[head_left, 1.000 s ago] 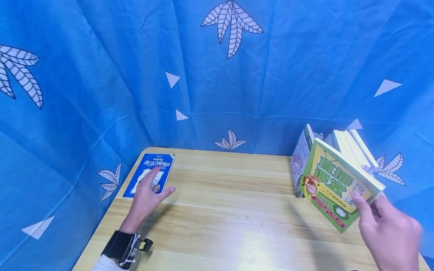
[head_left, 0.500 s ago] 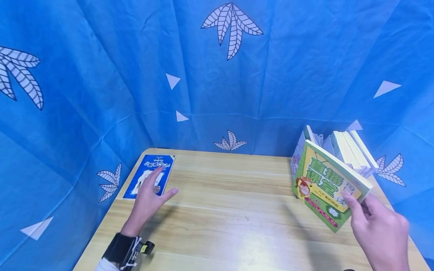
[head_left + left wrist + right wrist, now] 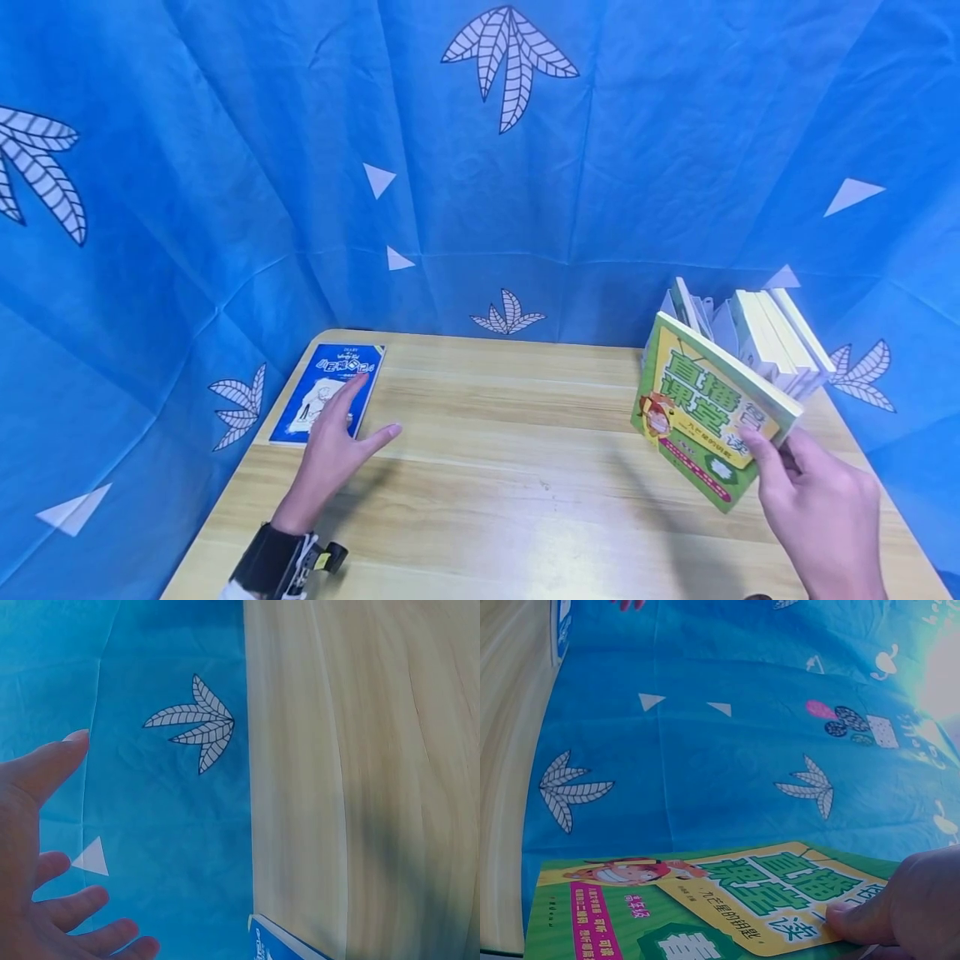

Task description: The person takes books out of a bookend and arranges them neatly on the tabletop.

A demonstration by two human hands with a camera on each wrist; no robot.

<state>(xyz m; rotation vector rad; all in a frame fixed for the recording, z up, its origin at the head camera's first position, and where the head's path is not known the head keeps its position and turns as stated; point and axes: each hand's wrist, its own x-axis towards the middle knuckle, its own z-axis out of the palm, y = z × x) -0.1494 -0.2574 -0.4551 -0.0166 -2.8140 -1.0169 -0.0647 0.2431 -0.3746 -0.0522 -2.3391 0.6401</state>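
Observation:
My right hand (image 3: 821, 508) pinches a green and yellow book (image 3: 708, 408) by its right side, thumb on the front cover. The book is held tilted above the table, its cover facing me, and it overlaps the lower part of a book holder at the right. In the right wrist view the same green book (image 3: 682, 907) fills the bottom, with the thumb (image 3: 862, 919) pressed on it. My left hand (image 3: 333, 450) hovers with fingers spread and holds nothing. Behind it, a blue book (image 3: 300, 400) lies flat at the table's left edge, partly covered by the fingers.
At the back right, several books (image 3: 772, 329) stand upright in the holder (image 3: 727, 321), page edges up. The wooden table (image 3: 510, 400) reaches back to a blue curtain (image 3: 480, 192) printed with leaves and triangles, which also closes off both sides.
My right hand has carried the green book a little to the left, uncovering more of the books behind it. The left hand has shifted slightly right, still spread.

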